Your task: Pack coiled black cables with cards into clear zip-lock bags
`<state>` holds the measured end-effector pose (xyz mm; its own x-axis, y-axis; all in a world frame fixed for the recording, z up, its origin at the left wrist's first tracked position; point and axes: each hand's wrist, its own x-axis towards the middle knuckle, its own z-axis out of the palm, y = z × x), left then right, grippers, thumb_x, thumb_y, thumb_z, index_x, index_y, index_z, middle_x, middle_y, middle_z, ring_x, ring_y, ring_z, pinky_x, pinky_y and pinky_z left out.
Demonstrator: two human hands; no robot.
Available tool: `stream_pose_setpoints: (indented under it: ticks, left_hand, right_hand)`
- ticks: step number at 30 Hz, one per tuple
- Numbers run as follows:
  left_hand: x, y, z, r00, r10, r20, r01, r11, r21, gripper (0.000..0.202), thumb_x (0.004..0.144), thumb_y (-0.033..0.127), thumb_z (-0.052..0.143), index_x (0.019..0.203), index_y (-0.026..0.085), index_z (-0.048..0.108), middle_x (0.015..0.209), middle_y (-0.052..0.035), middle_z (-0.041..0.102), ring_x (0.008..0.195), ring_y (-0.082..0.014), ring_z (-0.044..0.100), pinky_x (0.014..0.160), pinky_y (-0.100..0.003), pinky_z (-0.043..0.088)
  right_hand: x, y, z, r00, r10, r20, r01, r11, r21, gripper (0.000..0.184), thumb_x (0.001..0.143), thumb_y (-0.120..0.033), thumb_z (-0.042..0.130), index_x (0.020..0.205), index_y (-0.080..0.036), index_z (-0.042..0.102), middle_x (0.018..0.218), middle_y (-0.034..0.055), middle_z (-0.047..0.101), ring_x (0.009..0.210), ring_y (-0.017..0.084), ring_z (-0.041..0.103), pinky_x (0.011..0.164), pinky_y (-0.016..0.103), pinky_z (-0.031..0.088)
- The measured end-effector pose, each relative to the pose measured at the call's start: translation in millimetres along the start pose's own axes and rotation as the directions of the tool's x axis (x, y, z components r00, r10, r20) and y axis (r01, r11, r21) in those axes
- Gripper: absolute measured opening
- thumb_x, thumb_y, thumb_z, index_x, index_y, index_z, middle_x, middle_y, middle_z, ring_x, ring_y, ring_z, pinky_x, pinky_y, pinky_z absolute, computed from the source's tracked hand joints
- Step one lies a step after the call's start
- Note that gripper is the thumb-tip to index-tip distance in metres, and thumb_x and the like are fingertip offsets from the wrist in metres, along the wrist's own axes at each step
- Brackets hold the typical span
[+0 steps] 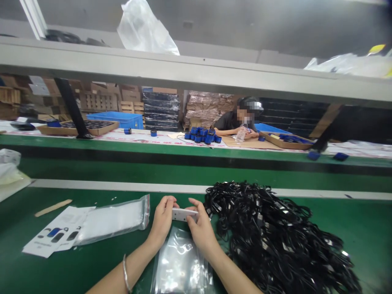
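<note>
One white piece [181, 214] held between left fingers [166, 205] and right fingers [199, 209]; nearside clear bags [180, 261] and rightward cables [275, 237], I judge, remain.

no legible text, blurred red lettering [180, 143] on bench sheet [116, 136]

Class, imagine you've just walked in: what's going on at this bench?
A person's left hand and right hand hold a small white piece between them, just beyond some clear plastic packaging. A heap of black cables lies to the right; printed cards and a zip bag lie to the left. Across the bench, another person is near a cluster of blue items.
</note>
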<state>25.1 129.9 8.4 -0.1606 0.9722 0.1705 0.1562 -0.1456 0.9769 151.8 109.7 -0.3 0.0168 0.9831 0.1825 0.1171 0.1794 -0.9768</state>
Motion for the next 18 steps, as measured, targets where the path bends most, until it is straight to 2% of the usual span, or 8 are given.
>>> stream_pose_setpoints:
  ticks: [4,7,9,11,13,16,18]
  left_hand:
    - [-8,6,-3.6,0.997,0.034,0.062,-0.034,0.999,0.007,0.028,0.093,0.040,0.049,0.089,0.016,0.061,0.081,0.0004,0.064,0.075,-0.0152,0.063,0.073,-0.035,0.050]
    - [-9,6,-7.7,0.992,0.030,0.126,-0.034,0.999,0.031,0.030,0.092,0.041,0.051,0.079,0.016,0.061,0.075,0.0017,0.063,0.074,-0.0154,0.062,0.073,-0.035,0.048]
    - [-8,4,-10.2,0.987,0.014,0.161,-0.021,0.999,0.042,0.031,0.091,0.042,0.051,0.075,0.016,0.061,0.074,0.0018,0.063,0.075,-0.0159,0.061,0.074,-0.035,0.047]
    - [-8,5,-12.0,0.984,-0.003,0.180,-0.004,0.999,0.035,0.032,0.091,0.042,0.050,0.077,0.016,0.062,0.075,0.0013,0.063,0.077,-0.0167,0.061,0.076,-0.036,0.046]
    - [-10,6,-12.4,0.984,-0.021,0.177,0.019,1.000,0.016,0.032,0.092,0.044,0.047,0.081,0.018,0.062,0.076,0.0010,0.063,0.078,-0.0177,0.061,0.075,-0.034,0.045]
    - [-14,6,-10.5,0.987,-0.043,0.156,0.046,0.999,-0.016,0.031,0.090,0.046,0.046,0.083,0.020,0.061,0.077,0.0006,0.063,0.080,-0.0192,0.061,0.074,-0.031,0.045]
    - [-16,4,-8.7,0.990,-0.053,0.133,0.057,0.998,-0.027,0.029,0.091,0.045,0.047,0.084,0.020,0.060,0.078,0.0006,0.062,0.080,-0.0186,0.060,0.074,-0.032,0.045]
  right_hand:
    - [-3,-7,-4,1.000,-0.028,-0.007,0.028,0.999,-0.026,0.037,0.076,-0.011,0.045,0.112,-0.017,0.049,0.094,0.0052,0.062,0.091,0.021,0.060,0.087,0.035,0.044]
    - [-3,-10,-8,0.999,-0.025,0.026,0.026,0.998,-0.051,0.023,0.074,-0.009,0.051,0.094,-0.019,0.058,0.090,0.0039,0.064,0.088,0.022,0.061,0.082,0.034,0.045]
    - [-3,-10,-9,0.999,-0.020,0.045,0.023,0.998,-0.062,0.015,0.073,-0.009,0.053,0.080,-0.019,0.060,0.081,0.0026,0.064,0.081,0.022,0.061,0.076,0.034,0.046]
    - [-3,-9,-9,0.998,-0.022,0.055,0.025,0.998,-0.056,0.012,0.074,-0.010,0.053,0.076,-0.020,0.060,0.075,0.0017,0.064,0.076,0.022,0.060,0.073,0.033,0.046]
    - [-3,-7,-8,0.999,-0.020,0.034,0.021,0.999,-0.031,0.019,0.073,-0.010,0.054,0.087,-0.020,0.059,0.081,0.0015,0.064,0.080,0.021,0.061,0.076,0.033,0.046]
    - [-2,-3,-5,0.999,0.019,-0.029,-0.019,1.000,0.019,0.044,0.073,-0.014,0.055,0.115,-0.020,0.047,0.094,0.0031,0.062,0.089,0.020,0.061,0.082,0.033,0.047]
    - [-2,1,-4,0.997,0.060,-0.048,-0.058,0.997,0.042,0.049,0.075,-0.020,0.055,0.121,-0.018,0.041,0.096,0.0046,0.062,0.088,0.021,0.062,0.079,0.034,0.048]
